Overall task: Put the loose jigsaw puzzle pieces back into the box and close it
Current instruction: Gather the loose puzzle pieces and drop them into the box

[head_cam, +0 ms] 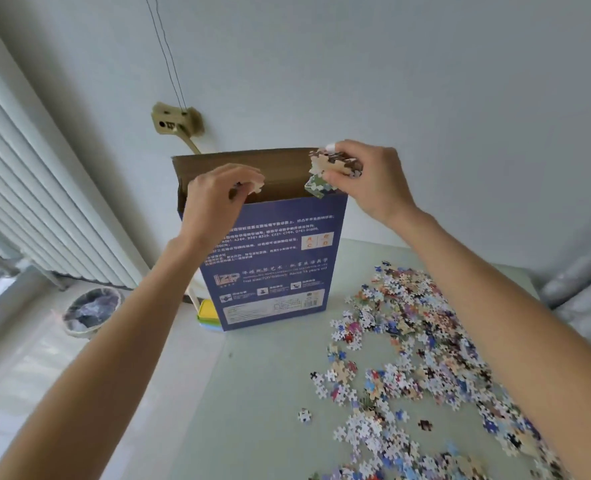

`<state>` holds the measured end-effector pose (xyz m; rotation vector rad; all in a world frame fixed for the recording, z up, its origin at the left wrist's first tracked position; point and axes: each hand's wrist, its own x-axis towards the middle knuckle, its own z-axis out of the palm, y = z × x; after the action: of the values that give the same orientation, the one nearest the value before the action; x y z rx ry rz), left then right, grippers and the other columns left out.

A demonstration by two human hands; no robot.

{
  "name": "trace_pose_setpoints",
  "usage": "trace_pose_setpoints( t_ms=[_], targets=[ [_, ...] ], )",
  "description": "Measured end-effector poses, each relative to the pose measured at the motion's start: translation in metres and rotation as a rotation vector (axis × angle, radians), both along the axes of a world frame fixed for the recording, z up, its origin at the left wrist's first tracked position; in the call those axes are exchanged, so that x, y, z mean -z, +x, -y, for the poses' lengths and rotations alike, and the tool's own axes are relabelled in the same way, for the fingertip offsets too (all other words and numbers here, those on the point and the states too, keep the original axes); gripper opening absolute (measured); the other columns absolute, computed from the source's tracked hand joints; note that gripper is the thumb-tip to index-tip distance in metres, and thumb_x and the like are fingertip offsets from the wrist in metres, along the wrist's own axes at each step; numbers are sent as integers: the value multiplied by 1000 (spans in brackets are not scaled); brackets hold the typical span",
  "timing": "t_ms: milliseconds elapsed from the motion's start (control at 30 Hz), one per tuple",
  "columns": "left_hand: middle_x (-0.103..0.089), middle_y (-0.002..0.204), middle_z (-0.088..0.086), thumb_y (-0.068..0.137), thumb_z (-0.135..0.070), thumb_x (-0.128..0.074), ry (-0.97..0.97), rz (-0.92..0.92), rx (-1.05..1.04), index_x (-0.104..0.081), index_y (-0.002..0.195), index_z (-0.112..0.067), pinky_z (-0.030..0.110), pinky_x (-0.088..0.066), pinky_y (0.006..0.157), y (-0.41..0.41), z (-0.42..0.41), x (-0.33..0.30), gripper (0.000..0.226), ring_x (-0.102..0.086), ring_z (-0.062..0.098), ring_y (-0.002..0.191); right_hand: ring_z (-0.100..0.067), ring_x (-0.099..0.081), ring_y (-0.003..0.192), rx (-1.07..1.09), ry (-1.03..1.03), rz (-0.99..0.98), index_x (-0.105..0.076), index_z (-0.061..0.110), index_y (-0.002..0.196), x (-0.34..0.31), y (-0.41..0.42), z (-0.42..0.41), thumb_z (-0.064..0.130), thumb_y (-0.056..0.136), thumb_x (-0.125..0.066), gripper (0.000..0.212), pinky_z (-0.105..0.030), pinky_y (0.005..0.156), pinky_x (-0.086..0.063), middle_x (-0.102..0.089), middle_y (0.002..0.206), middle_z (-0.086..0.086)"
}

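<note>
While the blue box (273, 258) stands upright and open on the desk (270, 393), both hands hover at its mouth: left hand (218, 195) pinching a few pieces, right hand (363, 178) clutching a clump of pieces (325, 168); loose puzzle pieces (419, 358) lie scattered below the right arm.

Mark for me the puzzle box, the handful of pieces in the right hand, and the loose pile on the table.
puzzle box (280, 258): head view, printed blue front face.
handful of pieces (334, 166): head view, middle of the clump pinched over the box opening.
loose pile (422, 348): head view, dense centre of the spread.

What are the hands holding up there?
The right hand pinches a bunch of puzzle pieces in its fingertips; the left hand pinches fewer, over the open box.
</note>
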<state>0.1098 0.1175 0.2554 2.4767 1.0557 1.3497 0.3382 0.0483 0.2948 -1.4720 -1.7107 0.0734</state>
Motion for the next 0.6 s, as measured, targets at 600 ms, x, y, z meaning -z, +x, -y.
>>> trace_pose_setpoints(
  t_ms=[600],
  targets=[
    [-69, 84, -13, 85, -21, -64, -164, -186, -39, -68, 104, -26, 20, -49, 68, -20, -14, 17, 21, -63, 4, 79, -11, -54, 81, -209, -446, 361, -67, 25, 109, 14, -31, -73, 36, 86, -63, 27, -29, 77, -41, -65, 91, 7]
  ],
)
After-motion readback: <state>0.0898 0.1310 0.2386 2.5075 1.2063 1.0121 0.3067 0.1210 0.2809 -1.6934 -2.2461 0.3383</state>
